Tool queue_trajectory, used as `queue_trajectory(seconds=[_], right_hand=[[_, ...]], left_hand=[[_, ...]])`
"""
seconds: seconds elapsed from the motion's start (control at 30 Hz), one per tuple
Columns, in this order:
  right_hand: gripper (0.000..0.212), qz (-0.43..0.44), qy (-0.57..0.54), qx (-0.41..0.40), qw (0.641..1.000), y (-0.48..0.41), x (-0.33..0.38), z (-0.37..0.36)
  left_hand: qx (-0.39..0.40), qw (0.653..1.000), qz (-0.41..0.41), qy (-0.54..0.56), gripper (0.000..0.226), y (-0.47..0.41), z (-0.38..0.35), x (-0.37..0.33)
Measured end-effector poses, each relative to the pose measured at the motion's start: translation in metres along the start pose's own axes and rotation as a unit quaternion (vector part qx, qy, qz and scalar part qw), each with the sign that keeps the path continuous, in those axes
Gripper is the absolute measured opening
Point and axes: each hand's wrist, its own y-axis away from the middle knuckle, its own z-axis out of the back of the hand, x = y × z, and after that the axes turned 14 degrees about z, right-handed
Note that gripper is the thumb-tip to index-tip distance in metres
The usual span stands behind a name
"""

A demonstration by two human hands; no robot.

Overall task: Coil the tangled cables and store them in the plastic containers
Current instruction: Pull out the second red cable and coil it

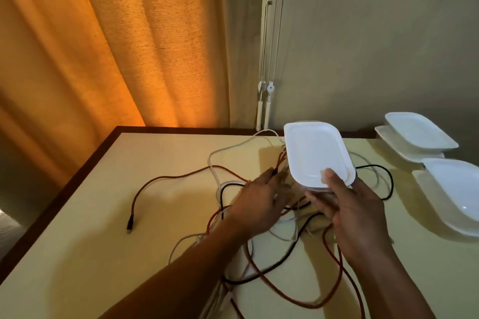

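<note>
A tangle of red, black and white cables sprawls over the middle of the cream table. My right hand grips the near end of a white lidded plastic container, thumb on its lid, holding it lifted and tilted above the tangle. My left hand reaches in beside the container with fingers extended, touching red cable strands near its left side. Whether those fingers pinch a strand is hidden by blur.
Two more white containers with lids sit at the table's right side. A red cable's plug lies loose on the left. An orange curtain and blind cords hang behind the far edge.
</note>
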Motion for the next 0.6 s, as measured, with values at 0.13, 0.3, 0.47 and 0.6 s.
queue_trajectory(seconds=[0.13,0.3,0.47,0.6], right_hand=[[0.04,0.006,-0.004,-0.008,1.0,-0.001,-0.004,0.002],[0.041,0.016,0.007,-0.014,1.0,-0.004,-0.006,0.001],[0.044,0.023,0.003,-0.009,1.0,-0.004,-0.007,0.0],[0.041,0.04,0.013,0.008,0.999,0.0,-0.005,-0.001]], left_hand=[[-0.119,0.982,0.076,0.123,0.032,-0.017,0.048,0.019],[-0.17,0.925,0.302,0.154,0.048,-0.058,0.084,0.065],[0.055,0.922,0.379,-0.062,0.146,-0.064,0.083,0.083],[0.053,0.922,0.332,-0.193,0.131,-0.058,0.065,0.071]])
